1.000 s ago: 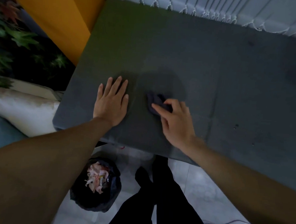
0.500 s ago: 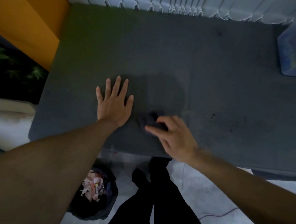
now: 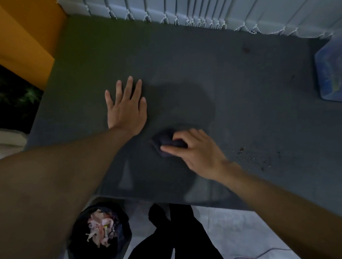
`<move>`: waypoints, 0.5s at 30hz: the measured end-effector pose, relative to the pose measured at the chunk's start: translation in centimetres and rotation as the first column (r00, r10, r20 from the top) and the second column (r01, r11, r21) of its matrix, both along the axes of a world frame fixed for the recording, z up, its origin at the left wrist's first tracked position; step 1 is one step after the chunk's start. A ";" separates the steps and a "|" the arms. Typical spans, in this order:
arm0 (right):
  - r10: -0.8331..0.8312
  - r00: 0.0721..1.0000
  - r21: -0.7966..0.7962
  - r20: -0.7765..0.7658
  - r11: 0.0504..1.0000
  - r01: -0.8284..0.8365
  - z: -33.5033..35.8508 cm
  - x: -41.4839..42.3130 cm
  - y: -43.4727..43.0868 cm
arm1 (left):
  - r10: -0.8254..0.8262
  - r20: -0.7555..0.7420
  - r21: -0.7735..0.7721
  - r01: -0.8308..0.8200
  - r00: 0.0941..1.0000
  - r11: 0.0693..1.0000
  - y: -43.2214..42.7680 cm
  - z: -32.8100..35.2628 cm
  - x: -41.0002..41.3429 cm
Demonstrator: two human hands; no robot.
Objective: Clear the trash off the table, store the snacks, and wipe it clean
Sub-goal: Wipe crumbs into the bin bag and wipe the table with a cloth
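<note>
- Grip: the right hand [image 3: 198, 152] curls its fingers over a dark wiping cloth [image 3: 165, 141], with the thumb along the cloth's near edge, so the cloth is clutched and pressed onto the grey table [image 3: 208, 72].
- Most of the cloth bulges out just beyond and to the left of the gripping fingertips; the rest lies hidden under the palm.
- It is small and bunched into a lump, a dark purplish grey barely distinct from the tabletop; its weave is too dim to tell.
- Left of the grip, near the cloth but apart from it, the left hand [image 3: 127, 109] lies flat on the table, fingers straight and slightly spread, holding nothing.
- Right of the grip, past the wrist, dark crumbs [image 3: 252, 157] are scattered on the tabletop, apart from the cloth.
- Well to the right and beyond the grip, a blue patterned package [image 3: 337, 72] sits on the table, cut off by the frame.
- Straight beyond the grip, white vertical blinds [image 3: 192, 9] hang along the table's far edge.
- Nearer than the grip and to its left, below the table's edge, a black-lined trash bin [image 3: 125, 226] stands on the floor, holding pale pink scraps [image 3: 99, 230].
</note>
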State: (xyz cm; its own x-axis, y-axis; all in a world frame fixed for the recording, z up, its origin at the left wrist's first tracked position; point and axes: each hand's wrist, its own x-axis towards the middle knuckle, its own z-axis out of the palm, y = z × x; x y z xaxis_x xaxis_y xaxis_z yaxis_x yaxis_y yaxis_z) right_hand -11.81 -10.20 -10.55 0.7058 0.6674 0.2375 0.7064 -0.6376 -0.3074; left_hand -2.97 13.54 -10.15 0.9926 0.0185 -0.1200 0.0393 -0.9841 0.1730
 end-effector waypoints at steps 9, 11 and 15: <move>-0.083 0.995 0.041 -0.054 0.996 0.085 -0.4 6.3 0.2 | 0.067 -0.024 0.059 -0.066 0.997 0.996 -0.4 -1.2 3.4; -0.008 0.999 0.013 -0.047 1.000 0.009 -0.1 8.2 -0.5 | 0.071 -0.018 0.065 -0.070 0.997 0.995 -0.4 -1.4 3.4; -0.403 0.913 0.056 -0.064 0.912 0.407 -0.2 15.0 0.0 | 0.073 -0.013 0.087 -0.072 0.997 0.994 -0.5 -1.5 3.5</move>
State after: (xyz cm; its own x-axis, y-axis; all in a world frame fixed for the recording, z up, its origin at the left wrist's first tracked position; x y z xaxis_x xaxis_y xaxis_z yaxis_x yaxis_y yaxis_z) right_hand 3.19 -10.21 -10.77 0.9243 0.3056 0.2287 0.3743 -0.8428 -0.3868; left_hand 0.54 13.03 -11.65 0.9862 0.1012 -0.1308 0.1130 -0.9898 0.0862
